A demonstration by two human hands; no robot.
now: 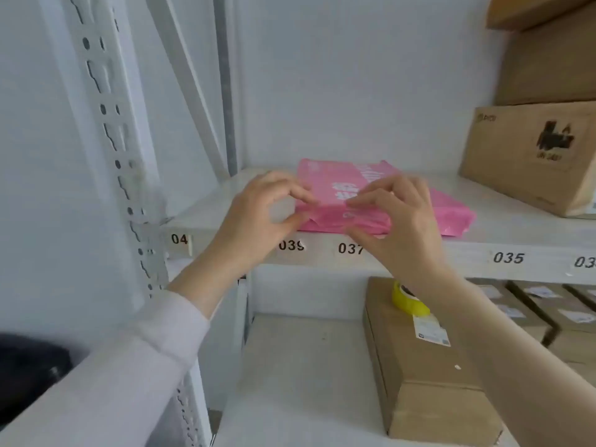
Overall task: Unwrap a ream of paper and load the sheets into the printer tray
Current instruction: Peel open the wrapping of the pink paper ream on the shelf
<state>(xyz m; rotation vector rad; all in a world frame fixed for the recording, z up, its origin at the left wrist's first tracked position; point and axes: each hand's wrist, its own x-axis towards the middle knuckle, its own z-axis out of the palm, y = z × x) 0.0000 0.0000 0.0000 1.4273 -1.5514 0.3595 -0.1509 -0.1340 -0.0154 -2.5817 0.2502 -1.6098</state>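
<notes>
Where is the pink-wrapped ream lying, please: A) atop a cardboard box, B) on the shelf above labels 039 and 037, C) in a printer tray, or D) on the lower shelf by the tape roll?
B: the pink-wrapped ream lies on the white shelf above those labels.

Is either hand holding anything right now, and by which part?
The right hand pinches the pink ream by its near edge, fingers on top, thumb underneath. The left hand curls at its near-left corner; blur hides whether it grips.

- A stockroom: white slotted metal racking (106, 124) is standing along the wall.
- Numbered labels (508, 258) are running along the shelf edge (467, 253).
- Cardboard boxes (522, 156) are sitting stacked.
</notes>
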